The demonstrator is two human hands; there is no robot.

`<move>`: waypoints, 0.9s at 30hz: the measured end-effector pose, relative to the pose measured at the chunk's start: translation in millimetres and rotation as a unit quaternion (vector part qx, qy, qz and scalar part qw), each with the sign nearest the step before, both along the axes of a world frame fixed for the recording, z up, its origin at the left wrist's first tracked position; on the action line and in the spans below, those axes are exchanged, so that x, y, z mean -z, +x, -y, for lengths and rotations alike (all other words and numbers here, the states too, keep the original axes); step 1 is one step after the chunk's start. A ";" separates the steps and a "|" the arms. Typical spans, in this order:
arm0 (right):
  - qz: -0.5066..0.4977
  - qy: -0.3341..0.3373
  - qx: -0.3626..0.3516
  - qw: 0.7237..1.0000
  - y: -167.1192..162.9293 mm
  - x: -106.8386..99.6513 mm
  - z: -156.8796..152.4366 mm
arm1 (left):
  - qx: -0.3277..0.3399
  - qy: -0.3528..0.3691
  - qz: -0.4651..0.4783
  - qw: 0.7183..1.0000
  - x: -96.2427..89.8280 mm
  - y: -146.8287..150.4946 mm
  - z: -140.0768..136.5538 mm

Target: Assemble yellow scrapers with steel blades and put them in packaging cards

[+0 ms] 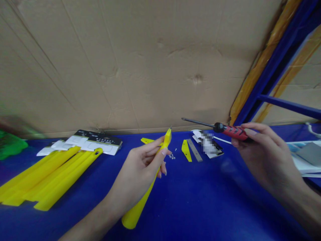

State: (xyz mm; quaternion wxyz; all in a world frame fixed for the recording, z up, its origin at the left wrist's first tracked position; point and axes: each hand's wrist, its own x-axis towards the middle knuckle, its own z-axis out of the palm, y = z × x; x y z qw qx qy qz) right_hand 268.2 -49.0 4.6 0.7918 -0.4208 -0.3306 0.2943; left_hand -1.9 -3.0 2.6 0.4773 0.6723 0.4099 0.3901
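Note:
My left hand point(140, 170) is closed around the upper part of a long yellow scraper handle point(139, 211), tilted with its narrow head pointing up and away from me. A small dark tip shows at the head's end; I cannot make out what it is. My right hand point(265, 150) grips the red and black handle of a screwdriver point(200, 123), whose shaft points left, apart from the scraper handle. Beyond my left hand lie several small screws and nuts point(172, 156), a yellow plate with holes point(186, 151) and a flat grey metal blade point(194, 150). Another yellow piece point(146, 141) is partly hidden behind my fingers.
Several yellow handles point(62, 167) with black-and-white cards point(100, 144) lie at the left on the blue table point(190, 207). Crumpled packaging point(209, 147) sits behind the blade. A cardboard wall point(150, 67) closes off the back; a blue metal frame point(273, 60) stands at right.

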 end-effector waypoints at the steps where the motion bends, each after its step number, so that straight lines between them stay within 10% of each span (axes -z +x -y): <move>1: -0.015 0.001 0.009 1.000 1.6 -0.9 -1.2 | 0.000 0.070 -0.068 0.995 -4.2 -3.6 -4.9; 5: -0.026 -0.010 0.019 0.999 5.3 0.6 -4.9 | 0.015 0.365 -0.310 0.878 -6.8 -14.7 -28.0; 9: 0.026 -0.020 -0.013 0.999 2.7 9.3 -3.7 | 0.060 0.449 -0.382 0.806 3.5 -17.1 -38.7; 22: 0.010 -0.212 -0.148 0.966 2.2 12.6 2.3 | 0.061 0.460 -0.413 0.784 5.5 -32.4 -48.5; 27: 0.227 -0.247 -0.220 0.916 -7.4 16.5 3.4 | 0.132 0.436 -0.400 0.796 -8.0 -40.7 -67.1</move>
